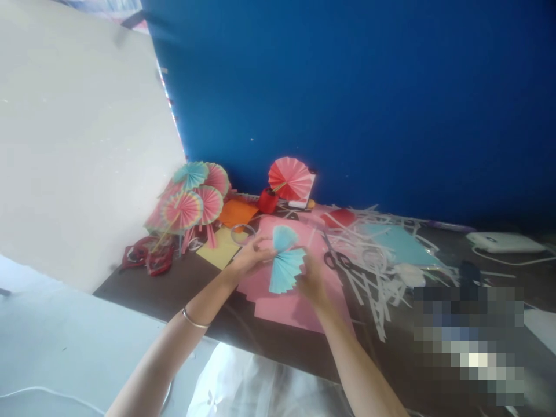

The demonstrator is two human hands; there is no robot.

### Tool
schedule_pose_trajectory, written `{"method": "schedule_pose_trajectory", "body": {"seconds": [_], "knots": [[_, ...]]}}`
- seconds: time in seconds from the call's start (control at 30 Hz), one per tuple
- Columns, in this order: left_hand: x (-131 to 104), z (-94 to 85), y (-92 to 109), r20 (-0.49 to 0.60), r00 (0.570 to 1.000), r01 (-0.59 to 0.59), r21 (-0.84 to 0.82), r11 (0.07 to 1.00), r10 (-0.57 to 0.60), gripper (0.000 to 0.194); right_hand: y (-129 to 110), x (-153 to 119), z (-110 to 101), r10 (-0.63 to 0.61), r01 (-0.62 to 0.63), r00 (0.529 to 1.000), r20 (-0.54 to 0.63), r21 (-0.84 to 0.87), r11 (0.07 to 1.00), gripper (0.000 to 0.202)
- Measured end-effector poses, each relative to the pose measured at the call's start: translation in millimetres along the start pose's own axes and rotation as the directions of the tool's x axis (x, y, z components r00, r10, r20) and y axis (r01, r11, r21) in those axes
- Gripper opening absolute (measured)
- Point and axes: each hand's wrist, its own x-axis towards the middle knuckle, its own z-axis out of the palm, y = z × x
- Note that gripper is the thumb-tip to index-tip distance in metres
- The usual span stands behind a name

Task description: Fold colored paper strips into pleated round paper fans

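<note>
A light blue pleated paper fan (286, 271) is spread into two sections that meet at a narrow middle, held above pink paper sheets (278, 313). My left hand (253, 255) pinches the fan at its middle from the left, thumb and fingers closed on it. At the fan's right edge is my right hand (310, 278), blurred, its fingers mostly hidden behind the paper, so its grip cannot be made out.
Finished pink and blue fans (181, 209) stand at the left. A red fan (290, 178) leans near the blue wall. Scissors (336, 259), white paper strips (377, 301), blue paper (399, 244) and a white device (504, 242) lie to the right.
</note>
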Motion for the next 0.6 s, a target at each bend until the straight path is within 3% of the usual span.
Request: {"method": "schedule_pose_trajectory", "body": {"seconds": [0.17,0.4,0.6], "knots": [[0.0,-0.7,1.1,-0.006,1.000,-0.006,-0.010,1.000,0.006,0.046,-14.3,6.6,-7.7,-0.069,0.068,0.998,-0.002,0.132,0.989,0.016],[-1.4,-5.5,12.7,-0.042,0.998,-0.044,0.045,0.998,0.045,0.051,-31.0,13.2,-20.9,0.105,-0.094,0.994,-0.013,0.349,0.932,0.018],[4.7,-18.2,9.9,-0.080,0.988,-0.116,0.181,0.977,0.132,0.051,-28.5,20.3,-23.7,-0.019,0.019,1.000,-0.002,0.271,0.963,0.013]]}}
